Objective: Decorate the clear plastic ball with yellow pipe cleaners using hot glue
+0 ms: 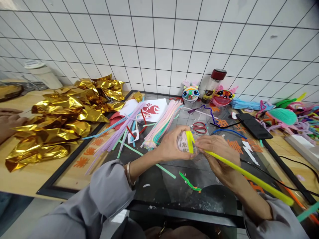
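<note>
My left hand [170, 144] is curled around a small clear plastic piece [182, 143], rounded like a cup or bottle end; its exact kind is unclear. A yellow fuzzy band [190, 142] runs across that piece. My right hand [218, 152] pinches a long yellow pipe cleaner [251, 174] close to the band, its free end trailing down to the right. Whether band and stem are one length is hidden by my fingers. Below my hands lies a short green twisted pipe cleaner [189, 182]. Red-handled scissors [200, 127] rest just beyond them.
Gold foil sheets [67, 113] cover the left side, with another person's hand [11, 122] beside them. Bundles of pastel pipe cleaners [163, 122] lie mid-table. Two decorated animal heads [190, 93], a glass bottle [210, 87] and a black phone [254, 126] stand or lie further back.
</note>
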A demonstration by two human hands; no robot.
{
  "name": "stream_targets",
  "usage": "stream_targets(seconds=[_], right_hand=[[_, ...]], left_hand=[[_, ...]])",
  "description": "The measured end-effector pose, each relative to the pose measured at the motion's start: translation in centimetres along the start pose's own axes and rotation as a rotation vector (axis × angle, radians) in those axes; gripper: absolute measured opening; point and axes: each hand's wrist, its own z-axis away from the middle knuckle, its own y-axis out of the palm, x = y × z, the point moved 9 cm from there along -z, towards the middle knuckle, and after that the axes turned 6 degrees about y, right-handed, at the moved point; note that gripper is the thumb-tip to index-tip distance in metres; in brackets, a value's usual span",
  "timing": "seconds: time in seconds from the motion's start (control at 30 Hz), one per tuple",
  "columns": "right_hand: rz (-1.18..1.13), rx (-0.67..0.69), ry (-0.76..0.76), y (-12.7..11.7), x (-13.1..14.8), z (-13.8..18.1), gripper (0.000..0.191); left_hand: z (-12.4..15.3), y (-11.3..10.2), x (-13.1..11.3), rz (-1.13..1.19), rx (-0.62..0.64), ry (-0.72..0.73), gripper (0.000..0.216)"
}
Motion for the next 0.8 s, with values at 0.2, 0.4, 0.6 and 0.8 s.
stream_targets(seconds=[0.2, 0.4, 0.6, 0.8], right_hand=[[0.056, 0.03, -0.029, 0.09, 0.45, 0.17, 0.02], [0.043, 0.028, -0.038, 0.03, 0.51, 0.58, 0.022], [0.085, 0.058, -0.046, 0.22, 0.65, 0.62, 0.023], [0.102, 0.061, -0.062, 0.3, 0.87, 0.71, 0.019]], left_hand=[[0.12, 0.3, -0.06, 0.041, 0.052, -0.038, 0.078], [0.24, 0.4, -0.17, 0.056, 0.069, -0.038, 0.08], [0.23, 0.43, -0.13, 0.05, 0.081, -0.038, 0.08], [0.17, 0.26, -0.11, 0.043, 0.082, -0.034, 0.075]])
